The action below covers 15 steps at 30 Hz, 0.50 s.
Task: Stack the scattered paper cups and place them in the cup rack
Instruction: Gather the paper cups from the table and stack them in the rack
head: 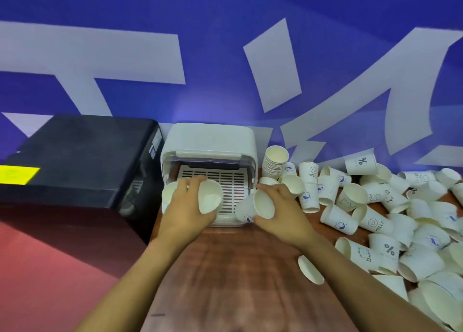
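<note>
We see plain white paper cups, some printed in blue; our left hand [185, 206] curls round one cup [210, 197] and our right hand [278, 206] grips another [253, 206], both tipped sideways just in front of the white cup rack [209, 141] — its slatted tray [225, 181] holds no cup we can make out. Right of the rack stands a nested stack [274, 162], then scattered cups [390, 211] on the wooden table [233, 281]. A black machine [82, 161] sits left of the rack.
</note>
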Each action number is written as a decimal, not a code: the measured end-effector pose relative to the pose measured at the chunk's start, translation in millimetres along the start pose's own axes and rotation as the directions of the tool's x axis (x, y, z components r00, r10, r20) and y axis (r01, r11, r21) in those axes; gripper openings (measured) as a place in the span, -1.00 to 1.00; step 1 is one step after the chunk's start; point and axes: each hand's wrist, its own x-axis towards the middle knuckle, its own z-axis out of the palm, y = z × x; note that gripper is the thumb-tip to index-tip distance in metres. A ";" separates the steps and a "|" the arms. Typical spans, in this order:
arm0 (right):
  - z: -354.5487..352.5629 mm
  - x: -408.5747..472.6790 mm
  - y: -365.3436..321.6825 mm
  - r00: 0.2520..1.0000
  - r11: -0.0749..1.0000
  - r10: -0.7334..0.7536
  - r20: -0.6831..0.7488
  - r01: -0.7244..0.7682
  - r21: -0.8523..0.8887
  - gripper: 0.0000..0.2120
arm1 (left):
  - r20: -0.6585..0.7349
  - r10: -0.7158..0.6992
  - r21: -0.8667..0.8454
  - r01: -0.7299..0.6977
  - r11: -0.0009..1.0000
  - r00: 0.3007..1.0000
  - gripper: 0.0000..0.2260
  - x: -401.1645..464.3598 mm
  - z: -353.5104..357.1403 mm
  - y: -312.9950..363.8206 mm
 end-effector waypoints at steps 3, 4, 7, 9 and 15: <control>10.7 12.4 -26.9 0.996 0.996 -0.077 -0.045 0.074 -0.053 -0.31 | -0.049 -0.035 0.011 0.036 0.999 0.998 -0.37 8.0 -24.8 -17.0; 14.1 16.7 -34.7 0.994 0.994 -0.098 -0.056 0.095 -0.062 -0.31 | -0.064 -0.045 0.018 0.047 0.999 0.997 -0.37 10.3 -31.3 -21.6; 24.8 30.4 -53.1 0.986 0.987 -0.147 -0.082 0.141 -0.081 -0.31 | -0.088 -0.075 0.030 0.078 0.996 0.993 -0.37 16.4 -44.4 -32.3; 33.2 40.1 -62.8 0.982 0.983 -0.165 -0.096 0.156 -0.098 -0.31 | -0.095 -0.092 0.037 0.096 0.995 0.991 -0.37 20.3 -49.0 -39.5; 55.9 61.1 -77.1 0.977 0.972 -0.195 -0.085 0.181 -0.149 -0.32 | -0.066 -0.132 0.027 0.134 0.991 0.989 -0.36 29.6 -45.3 -58.8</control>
